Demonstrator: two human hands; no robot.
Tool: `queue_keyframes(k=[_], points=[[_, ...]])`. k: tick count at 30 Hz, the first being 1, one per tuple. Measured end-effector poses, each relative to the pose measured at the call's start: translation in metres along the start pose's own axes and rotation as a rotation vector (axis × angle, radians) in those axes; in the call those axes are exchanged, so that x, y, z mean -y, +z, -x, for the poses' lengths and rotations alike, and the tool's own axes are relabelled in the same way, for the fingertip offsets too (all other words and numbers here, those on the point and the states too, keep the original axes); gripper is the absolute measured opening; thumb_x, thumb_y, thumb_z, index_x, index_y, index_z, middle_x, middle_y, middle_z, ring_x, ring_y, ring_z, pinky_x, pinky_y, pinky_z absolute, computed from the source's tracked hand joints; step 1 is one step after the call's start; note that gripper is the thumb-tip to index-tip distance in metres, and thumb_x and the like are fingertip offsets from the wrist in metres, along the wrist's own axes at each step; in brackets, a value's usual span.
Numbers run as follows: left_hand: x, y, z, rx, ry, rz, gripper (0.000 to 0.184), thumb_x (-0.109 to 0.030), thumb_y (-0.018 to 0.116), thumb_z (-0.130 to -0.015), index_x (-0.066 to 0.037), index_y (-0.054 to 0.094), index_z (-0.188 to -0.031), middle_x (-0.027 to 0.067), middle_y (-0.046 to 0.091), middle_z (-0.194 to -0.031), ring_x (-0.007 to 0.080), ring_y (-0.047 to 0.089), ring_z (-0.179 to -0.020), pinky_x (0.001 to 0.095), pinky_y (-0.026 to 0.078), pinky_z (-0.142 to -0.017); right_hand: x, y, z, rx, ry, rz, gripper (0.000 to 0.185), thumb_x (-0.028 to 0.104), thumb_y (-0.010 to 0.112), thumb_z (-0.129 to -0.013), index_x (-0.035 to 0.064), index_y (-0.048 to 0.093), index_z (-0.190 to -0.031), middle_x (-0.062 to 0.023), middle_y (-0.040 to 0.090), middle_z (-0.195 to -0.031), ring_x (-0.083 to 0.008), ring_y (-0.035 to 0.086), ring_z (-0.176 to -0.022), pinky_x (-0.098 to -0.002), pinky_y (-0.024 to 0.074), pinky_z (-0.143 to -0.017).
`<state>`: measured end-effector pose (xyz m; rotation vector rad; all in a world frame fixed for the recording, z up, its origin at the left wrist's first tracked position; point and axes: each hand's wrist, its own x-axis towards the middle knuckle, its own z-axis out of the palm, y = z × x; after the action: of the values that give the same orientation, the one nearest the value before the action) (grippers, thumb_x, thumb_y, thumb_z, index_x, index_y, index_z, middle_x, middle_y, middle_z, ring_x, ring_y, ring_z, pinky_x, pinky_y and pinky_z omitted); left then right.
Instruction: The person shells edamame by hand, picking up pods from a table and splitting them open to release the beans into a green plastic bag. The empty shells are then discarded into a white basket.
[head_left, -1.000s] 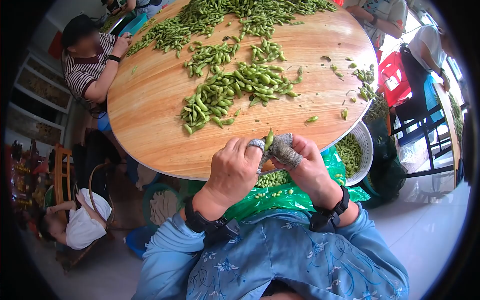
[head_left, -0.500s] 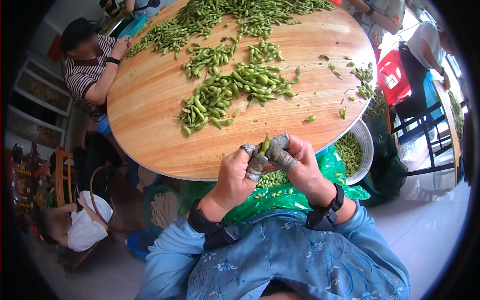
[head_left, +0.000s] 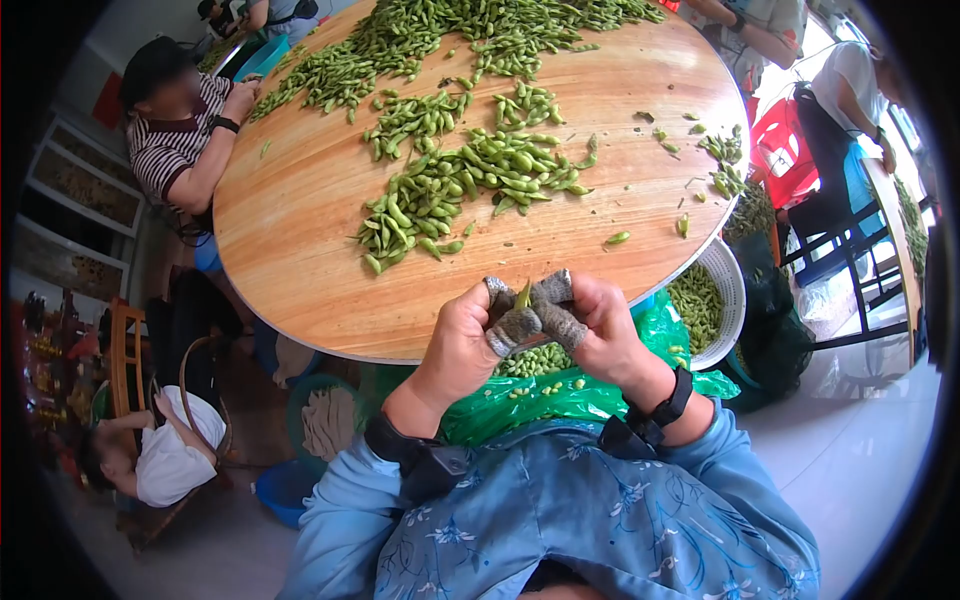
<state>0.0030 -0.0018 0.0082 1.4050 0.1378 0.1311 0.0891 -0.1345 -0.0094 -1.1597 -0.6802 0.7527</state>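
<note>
Between my two hands a green pod (head_left: 523,296) stands upright, pinched by wrapped thumbs and forefingers. My left hand (head_left: 466,335) is closed on its left side, with grey cloth coverings on the fingertips. My right hand (head_left: 601,322) is closed on its right side, its thumb and forefinger also wrapped in grey. Both are just over the near edge of the round wooden table (head_left: 330,270). Beneath them, shelled green beans (head_left: 534,361) lie on green plastic (head_left: 560,408). Beyond the hands is a pile of pods (head_left: 430,190).
A larger pod heap (head_left: 400,40) covers the table's far side. At right is a white basket (head_left: 733,290) of pods. Co-workers sit at the left (head_left: 180,130) and stand at the far right. A person in white (head_left: 178,450) sits at lower left, near a blue basin (head_left: 285,492).
Both hands have shifted slightly left and stay together. The pod between them sits a little lower and farther left, with less of it showing.
</note>
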Motion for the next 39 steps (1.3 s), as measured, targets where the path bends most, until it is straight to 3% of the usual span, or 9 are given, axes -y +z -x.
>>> queue_keyframes(k=[10, 12, 15, 23, 25, 32, 35, 37, 39], points=[[-0.005, -0.011, 0.007, 0.09, -0.223, -0.063, 0.012, -0.007, 0.038, -0.085, -0.006, 0.049, -0.09, 0.0011, 0.054, -0.069, 0.0025, 0.043, -0.048, 0.0148, 0.03, -0.04, 0.001, -0.002, -0.003, 0.071, 0.07, -0.093, 0.01, 0.006, 0.054, -0.08, -0.0036, 0.053, -0.084, -0.0073, 0.058, -0.078, -0.0127, 0.055, -0.072, -0.026, 0.0441, -0.065], [-0.004, -0.007, 0.007, 0.002, -0.282, 0.054, 0.015, -0.005, 0.036, -0.085, -0.003, 0.047, -0.095, 0.003, 0.055, -0.08, 0.0057, 0.051, -0.06, 0.0172, 0.042, -0.048, 0.009, -0.002, -0.003, 0.047, -0.152, 0.509, 0.008, 0.0, 0.055, -0.072, -0.0028, 0.054, -0.079, -0.0136, 0.056, -0.071, -0.0199, 0.055, -0.065, -0.029, 0.0429, -0.059], [0.013, -0.009, 0.006, 0.013, -0.129, 0.094, 0.015, -0.004, 0.038, -0.085, 0.0, 0.045, -0.097, 0.004, 0.053, -0.091, 0.0094, 0.053, -0.077, 0.0229, 0.049, -0.068, 0.003, -0.002, -0.002, 0.012, -0.155, 0.649, 0.012, -0.003, 0.054, -0.064, -0.002, 0.054, -0.077, -0.0174, 0.052, -0.065, -0.0259, 0.053, -0.06, -0.0321, 0.0414, -0.055], [0.019, -0.014, 0.009, -0.025, 0.033, -0.214, 0.008, -0.002, 0.046, -0.081, 0.002, 0.051, -0.087, 0.0001, 0.052, -0.073, 0.0054, 0.044, -0.07, 0.0222, 0.041, -0.062, 0.003, 0.0, 0.002, 0.003, -0.103, 0.458, 0.011, -0.002, 0.056, -0.065, -0.0021, 0.055, -0.075, -0.0161, 0.051, -0.062, -0.0276, 0.052, -0.056, -0.0319, 0.0402, -0.052], [0.009, -0.012, 0.012, 0.001, -0.115, -0.237, 0.009, -0.002, 0.047, -0.08, 0.002, 0.052, -0.087, 0.0003, 0.052, -0.072, 0.0055, 0.044, -0.069, 0.0227, 0.041, -0.062, 0.003, -0.002, 0.002, 0.015, -0.087, 0.345, 0.011, -0.001, 0.056, -0.065, -0.0022, 0.055, -0.076, -0.0163, 0.051, -0.062, -0.028, 0.052, -0.055, -0.0319, 0.0398, -0.051], [0.009, -0.002, 0.014, -0.068, -0.095, -0.128, 0.013, 0.0, 0.049, -0.075, 0.001, 0.052, -0.088, 0.002, 0.054, -0.072, 0.0075, 0.047, -0.07, 0.0233, 0.041, -0.063, 0.015, -0.009, 0.009, 0.019, -0.247, 0.741, 0.012, -0.002, 0.056, -0.069, -0.0013, 0.057, -0.081, -0.0138, 0.058, -0.071, -0.021, 0.057, -0.062, -0.0282, 0.0436, -0.055], [-0.003, -0.012, 0.019, 0.052, -0.052, -0.522, 0.013, 0.0, 0.052, -0.075, -0.002, 0.054, -0.088, 0.0035, 0.055, -0.073, 0.0094, 0.052, -0.068, 0.0222, 0.042, -0.06, 0.043, -0.047, 0.029, -0.166, -0.093, 0.724, 0.014, -0.003, 0.058, -0.068, -0.0008, 0.058, -0.082, -0.0121, 0.06, -0.073, -0.0191, 0.059, -0.064, -0.0269, 0.0457, -0.056], [-0.009, -0.03, 0.013, 0.009, 0.325, -0.88, 0.015, -0.008, 0.058, -0.073, -0.003, 0.057, -0.087, 0.0139, 0.057, -0.077, 0.0269, 0.056, -0.072, 0.0318, 0.045, -0.062, 0.036, -0.091, 0.052, -0.458, -0.28, 0.844, 0.008, -0.003, 0.057, -0.07, -0.0012, 0.057, -0.078, -0.0103, 0.057, -0.063, -0.0167, 0.056, -0.059, -0.0265, 0.0433, -0.053], [-0.015, -0.049, 0.004, -0.232, 0.427, -1.218, 0.016, -0.008, 0.057, -0.071, -0.004, 0.058, -0.086, 0.0132, 0.056, -0.081, 0.0301, 0.054, -0.072, 0.0367, 0.045, -0.061, 0.067, -0.122, 0.07, -0.481, 0.057, 1.17, 0.014, 0.0, 0.057, -0.071, -0.0044, 0.054, -0.084, -0.012, 0.052, -0.06, -0.0155, 0.048, -0.054, -0.0283, 0.0375, -0.049]])
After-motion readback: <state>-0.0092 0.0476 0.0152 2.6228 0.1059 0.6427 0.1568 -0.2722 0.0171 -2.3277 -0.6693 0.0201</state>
